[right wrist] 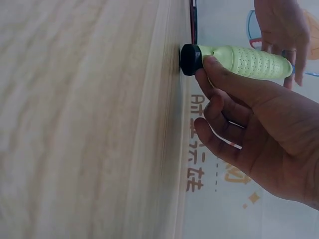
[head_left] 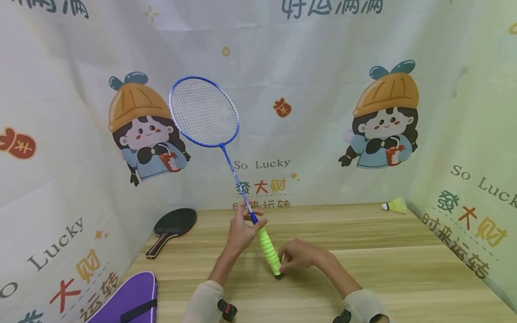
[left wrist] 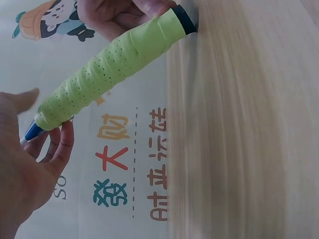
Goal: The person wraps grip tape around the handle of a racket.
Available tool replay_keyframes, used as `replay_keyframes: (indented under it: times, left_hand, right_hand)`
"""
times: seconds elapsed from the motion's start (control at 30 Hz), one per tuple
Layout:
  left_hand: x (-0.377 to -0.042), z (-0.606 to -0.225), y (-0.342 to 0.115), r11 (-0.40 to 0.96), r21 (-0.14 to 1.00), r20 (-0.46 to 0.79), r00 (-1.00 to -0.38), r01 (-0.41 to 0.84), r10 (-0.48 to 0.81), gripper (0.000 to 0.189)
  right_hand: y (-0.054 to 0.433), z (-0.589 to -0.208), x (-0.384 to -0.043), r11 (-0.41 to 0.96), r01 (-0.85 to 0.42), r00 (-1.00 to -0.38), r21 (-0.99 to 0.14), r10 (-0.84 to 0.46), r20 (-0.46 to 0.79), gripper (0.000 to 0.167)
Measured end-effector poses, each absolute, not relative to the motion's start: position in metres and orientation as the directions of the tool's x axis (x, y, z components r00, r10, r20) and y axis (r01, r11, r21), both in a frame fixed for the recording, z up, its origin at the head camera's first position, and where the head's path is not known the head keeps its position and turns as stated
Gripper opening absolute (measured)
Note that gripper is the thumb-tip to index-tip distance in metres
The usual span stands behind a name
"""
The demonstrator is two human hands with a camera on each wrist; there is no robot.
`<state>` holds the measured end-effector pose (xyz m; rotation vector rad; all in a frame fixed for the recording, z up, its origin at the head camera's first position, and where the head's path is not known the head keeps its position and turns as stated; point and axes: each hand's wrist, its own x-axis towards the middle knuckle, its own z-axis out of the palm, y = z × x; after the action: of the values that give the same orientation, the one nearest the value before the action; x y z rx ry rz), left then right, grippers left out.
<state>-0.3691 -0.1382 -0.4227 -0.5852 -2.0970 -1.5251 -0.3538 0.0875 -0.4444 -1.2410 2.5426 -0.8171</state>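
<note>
A blue badminton racket [head_left: 231,166] stands tilted, its strung head up to the left and its butt low over the table. Perforated light-green grip tape [left wrist: 107,69] is wound round the handle. My left hand [head_left: 241,231] holds the racket where the blue cone meets the tape; its fingers curl beneath, and its thumb looks lifted off in the left wrist view. With thumb and index finger my right hand [head_left: 300,255] pinches the bottom of the tape, just above the black butt cap [right wrist: 190,59]. The butt cap is at or very near the tabletop.
On the wood-grain table [head_left: 404,260], a black table tennis bat [head_left: 175,223] lies at the back left. A purple bat case [head_left: 133,294] with a black strap is at the front left. A yellow shuttlecock [head_left: 396,206] lies at the back right. Printed cloth walls [head_left: 258,54] enclose the table.
</note>
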Motion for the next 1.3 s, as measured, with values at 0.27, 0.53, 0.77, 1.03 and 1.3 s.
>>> replay_keyframes:
  times: [0.27,0.53,0.77,1.03,1.3]
  left_hand:
    - [-0.370,-0.420,-0.138,0.325,0.721,0.643,-0.766,0.611,0.015,0.066]
    - [-0.371,-0.421,-0.142,0.318,0.734,0.625,-0.780,0.600,0.027,0.069]
    - [-0.371,-0.422,-0.143,0.307,0.750,0.610,-0.792,0.586,0.020,0.070]
    - [-0.367,-0.424,-0.144,0.219,0.779,0.597,-0.802,0.587,0.025,0.072]
    - [-0.367,-0.423,-0.147,0.248,0.785,0.575,-0.817,0.567,0.046,0.072]
  right_hand:
    - [0.085,-0.440,-0.352,0.473,-0.682,-0.611,-0.558,-0.788,0.077,0.019]
    - [0.083,-0.437,-0.350,0.487,-0.676,-0.616,-0.553,-0.785,0.063,0.019]
    - [0.078,-0.437,-0.349,0.513,-0.703,-0.624,-0.492,-0.777,0.083,0.017]
    - [0.077,-0.438,-0.346,0.524,-0.721,-0.626,-0.453,-0.773,0.104,0.019]
    - [0.073,-0.442,-0.345,0.471,-0.698,-0.610,-0.539,-0.786,0.103,0.040]
